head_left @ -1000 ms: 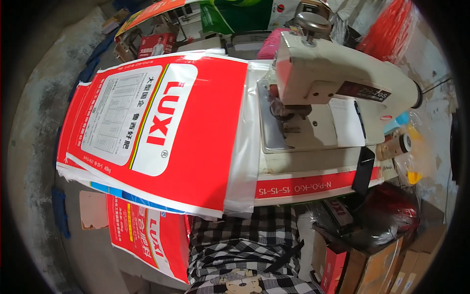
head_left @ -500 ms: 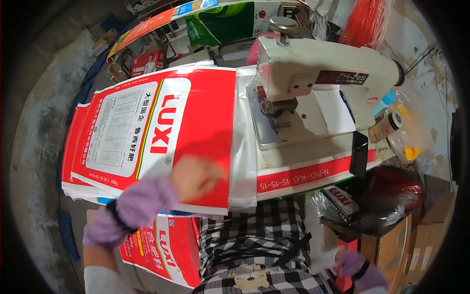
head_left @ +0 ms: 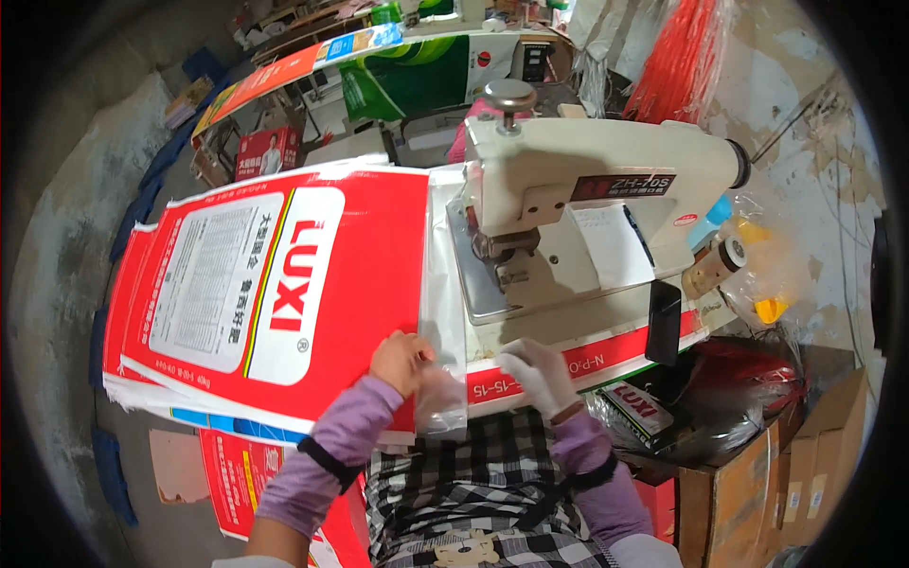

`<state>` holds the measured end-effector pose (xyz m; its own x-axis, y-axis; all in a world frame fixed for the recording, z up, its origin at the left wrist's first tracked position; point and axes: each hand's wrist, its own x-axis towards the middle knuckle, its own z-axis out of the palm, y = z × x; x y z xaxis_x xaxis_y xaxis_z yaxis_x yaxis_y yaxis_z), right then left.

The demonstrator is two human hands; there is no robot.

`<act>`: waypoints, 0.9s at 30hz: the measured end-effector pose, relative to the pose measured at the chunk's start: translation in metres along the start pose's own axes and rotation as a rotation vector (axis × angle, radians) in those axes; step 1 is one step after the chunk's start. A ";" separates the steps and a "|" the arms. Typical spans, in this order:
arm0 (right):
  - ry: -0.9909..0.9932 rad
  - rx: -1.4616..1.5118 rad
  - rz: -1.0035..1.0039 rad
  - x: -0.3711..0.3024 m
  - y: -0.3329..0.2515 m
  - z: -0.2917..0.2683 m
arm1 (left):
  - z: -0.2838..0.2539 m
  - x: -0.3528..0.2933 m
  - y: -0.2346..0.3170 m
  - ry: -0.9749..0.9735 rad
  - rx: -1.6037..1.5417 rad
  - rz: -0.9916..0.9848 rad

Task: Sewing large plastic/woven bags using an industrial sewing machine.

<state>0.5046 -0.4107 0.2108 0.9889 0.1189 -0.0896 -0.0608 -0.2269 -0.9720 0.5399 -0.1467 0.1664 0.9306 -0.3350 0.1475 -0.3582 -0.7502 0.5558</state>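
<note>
A stack of red-and-white printed sacks [head_left: 369, 275] lies flat to the left of a cream sewing machine [head_left: 606, 161]. A clear plastic liner [head_left: 443, 303] sticks out from the top sack's right edge, reaching the machine bed. My left hand [head_left: 401, 363], bare, rests at that edge near the front corner. Its fingers are curled together at the liner, which is crinkled just below them. My right hand [head_left: 542, 377], in a white glove, hovers by the table's front edge, right of the liner. Its fingers are bent and slightly apart, with nothing visible in them.
A dark phone-like slab [head_left: 665, 322] leans at the table's front edge. Beside it lies a thread spool [head_left: 717, 267]. White paper [head_left: 611, 246] rests on the machine bed. Cardboard boxes [head_left: 824, 464] stand at the lower right. More red sacks [head_left: 227, 483] lie below the table's left side.
My left hand has moved right to the sack's edge, beside the liner. My right hand has risen from low at the right to the table's front edge. The view has shifted slightly.
</note>
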 end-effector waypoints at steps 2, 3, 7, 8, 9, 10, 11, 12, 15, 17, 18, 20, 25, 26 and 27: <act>0.023 0.163 0.042 0.013 0.021 0.029 | 0.000 0.002 0.030 0.073 0.167 0.028; -0.009 0.148 -0.018 0.016 0.019 0.040 | 0.006 0.001 0.038 0.108 0.247 0.030; 0.044 0.043 -0.114 0.040 0.012 0.063 | 0.026 0.000 -0.026 0.025 -0.208 0.017; 0.126 0.026 -0.081 0.043 0.011 0.060 | 0.022 -0.001 -0.019 0.000 -0.317 -0.120; 0.140 -0.116 -0.052 0.046 0.012 0.056 | 0.013 -0.003 -0.017 0.005 -0.461 -0.146; 0.114 -0.170 -0.010 0.046 0.014 0.056 | 0.011 -0.004 -0.014 0.017 -0.594 -0.183; -0.123 -0.299 -0.005 0.047 0.005 0.056 | 0.005 -0.008 -0.011 -0.002 -0.578 -0.154; -0.160 -0.335 -0.027 0.044 0.007 0.064 | 0.001 -0.011 -0.008 -0.016 -0.563 -0.127; -0.190 -0.406 -0.081 0.041 0.020 0.092 | -0.016 -0.008 0.024 0.059 -0.399 0.019; -0.110 0.356 0.066 0.032 0.010 0.106 | -0.039 -0.011 0.032 0.209 -0.347 0.013; -0.037 0.287 0.034 0.031 0.011 0.105 | -0.046 -0.011 0.032 0.325 -0.397 -0.037; 0.042 0.139 0.123 0.022 0.006 0.096 | -0.071 -0.021 0.013 0.583 -0.685 -0.174; 0.119 -0.531 -0.208 0.018 -0.002 0.078 | -0.081 -0.047 0.029 0.480 -0.642 -0.130; 0.344 -0.359 -0.401 0.019 -0.026 0.077 | -0.080 -0.050 0.033 0.452 -0.667 -0.136; 0.177 -0.298 -0.462 0.017 -0.047 0.081 | -0.079 -0.052 0.038 0.425 -0.689 -0.138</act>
<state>0.5131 -0.3194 0.2369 0.9128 0.1126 0.3926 0.3986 -0.4553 -0.7961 0.4841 -0.1131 0.2445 0.9616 0.0834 0.2614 -0.2402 -0.2042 0.9490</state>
